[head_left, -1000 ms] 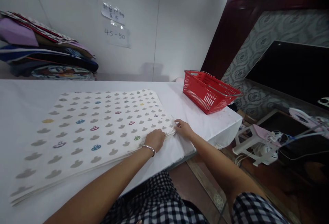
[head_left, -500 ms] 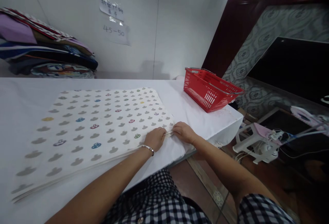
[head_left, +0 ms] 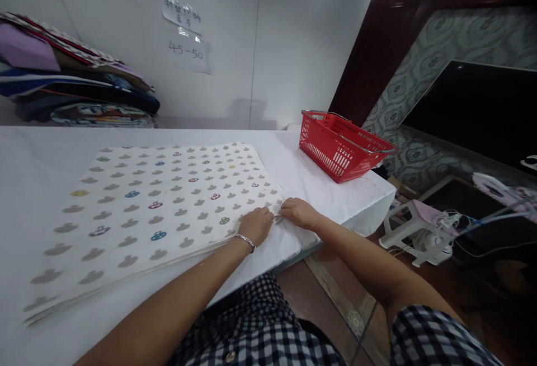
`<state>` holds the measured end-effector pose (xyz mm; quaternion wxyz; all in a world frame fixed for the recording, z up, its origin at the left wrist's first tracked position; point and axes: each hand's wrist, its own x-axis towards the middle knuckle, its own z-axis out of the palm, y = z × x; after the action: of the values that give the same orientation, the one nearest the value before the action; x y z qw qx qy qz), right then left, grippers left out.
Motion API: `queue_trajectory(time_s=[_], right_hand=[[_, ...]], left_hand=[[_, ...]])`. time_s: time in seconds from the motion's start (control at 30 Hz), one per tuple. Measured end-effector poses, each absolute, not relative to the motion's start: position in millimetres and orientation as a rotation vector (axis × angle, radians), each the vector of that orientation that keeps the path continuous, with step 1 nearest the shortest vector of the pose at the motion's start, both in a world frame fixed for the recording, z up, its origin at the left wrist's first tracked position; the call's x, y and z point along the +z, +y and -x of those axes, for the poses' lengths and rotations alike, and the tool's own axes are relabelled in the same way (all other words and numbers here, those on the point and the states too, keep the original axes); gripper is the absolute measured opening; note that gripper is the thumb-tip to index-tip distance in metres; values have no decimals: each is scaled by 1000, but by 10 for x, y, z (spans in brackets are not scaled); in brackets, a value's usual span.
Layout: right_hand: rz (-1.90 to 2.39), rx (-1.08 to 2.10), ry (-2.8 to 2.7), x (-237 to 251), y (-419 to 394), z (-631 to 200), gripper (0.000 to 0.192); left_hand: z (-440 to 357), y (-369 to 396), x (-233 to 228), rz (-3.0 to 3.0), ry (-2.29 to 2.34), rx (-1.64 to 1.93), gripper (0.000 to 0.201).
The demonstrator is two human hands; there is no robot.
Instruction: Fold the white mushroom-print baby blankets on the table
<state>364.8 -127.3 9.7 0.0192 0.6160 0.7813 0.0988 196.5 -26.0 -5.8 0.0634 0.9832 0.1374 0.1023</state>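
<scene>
Gripping patterned cloth [head_left: 168, 198] near 1 corner, left hand [head_left: 257, 225] curled narrow, right hand [head_left: 298, 213] pinching its edge alongside

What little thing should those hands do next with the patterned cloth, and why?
I'd probably line up the patterned cloth at its near right corner, because the left hand and right hand are both there, close together, and layered edges show between them.

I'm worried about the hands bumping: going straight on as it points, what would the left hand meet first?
Probably the bare right hand, just ahead at the near edge of the white cloth with grey and coloured prints; depth is unclear.
</scene>
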Motion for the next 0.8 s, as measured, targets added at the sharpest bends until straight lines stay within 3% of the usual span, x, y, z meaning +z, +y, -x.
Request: queue_trajectory(time_s=[0.8], right_hand=[[-1908,374,2478,-25,-1393,-3711,19]], left_hand=[[-1942,-352,-113,-3113,242,332,22]])
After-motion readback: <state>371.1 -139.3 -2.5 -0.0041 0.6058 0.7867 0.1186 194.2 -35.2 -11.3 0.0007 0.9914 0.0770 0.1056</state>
